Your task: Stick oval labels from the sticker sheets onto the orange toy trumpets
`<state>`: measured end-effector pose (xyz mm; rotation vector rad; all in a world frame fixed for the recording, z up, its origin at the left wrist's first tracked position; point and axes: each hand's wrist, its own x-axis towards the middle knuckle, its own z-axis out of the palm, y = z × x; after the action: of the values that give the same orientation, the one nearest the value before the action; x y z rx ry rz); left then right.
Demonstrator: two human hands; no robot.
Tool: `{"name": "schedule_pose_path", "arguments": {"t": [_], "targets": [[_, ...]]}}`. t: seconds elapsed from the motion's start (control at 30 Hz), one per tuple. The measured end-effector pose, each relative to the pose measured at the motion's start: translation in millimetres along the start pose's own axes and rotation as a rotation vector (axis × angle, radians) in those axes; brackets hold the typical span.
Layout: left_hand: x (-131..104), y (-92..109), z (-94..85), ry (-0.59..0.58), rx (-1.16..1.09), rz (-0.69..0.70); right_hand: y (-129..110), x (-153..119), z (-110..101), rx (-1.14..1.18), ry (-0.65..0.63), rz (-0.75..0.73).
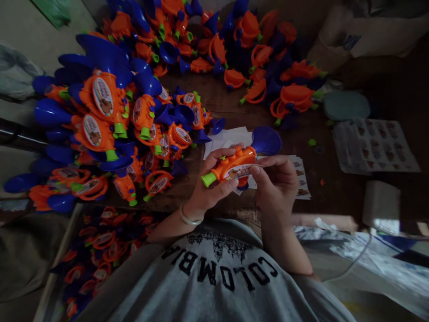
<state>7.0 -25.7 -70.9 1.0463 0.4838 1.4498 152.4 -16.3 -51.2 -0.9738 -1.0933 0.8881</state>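
Observation:
An orange toy trumpet [237, 162] with a blue bell and a green mouthpiece is held up over the near edge of the table. My left hand [214, 183] is wrapped round its mouthpiece end, thumb along the lower side. On the trumpet's side lies an oval white sticker [239, 171] with a brown picture. My right hand [276, 181] has its thumb pressed on the right end of that sticker, its fingers behind the toy. Under the hands, white paper [226, 137] and a sticker sheet [302, 176] lie on the table.
Labelled trumpets [107, 100] are heaped on the left, and more without visible labels [246, 31] lie at the back. Below left, a container [60, 268] holds several trumpets. On the right are sticker sheets [382, 143], a pale round lid-like object [346, 106] and a white box [381, 205].

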Motion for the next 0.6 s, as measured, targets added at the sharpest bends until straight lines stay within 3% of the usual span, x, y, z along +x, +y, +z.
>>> {"name": "schedule_pose_path", "arguments": {"t": [0.6], "targets": [[-2.2,4.6,9.4,0.024,0.149,0.096,-3.7,-1.2,5.6,-0.201,-0.023,-0.079]]}}
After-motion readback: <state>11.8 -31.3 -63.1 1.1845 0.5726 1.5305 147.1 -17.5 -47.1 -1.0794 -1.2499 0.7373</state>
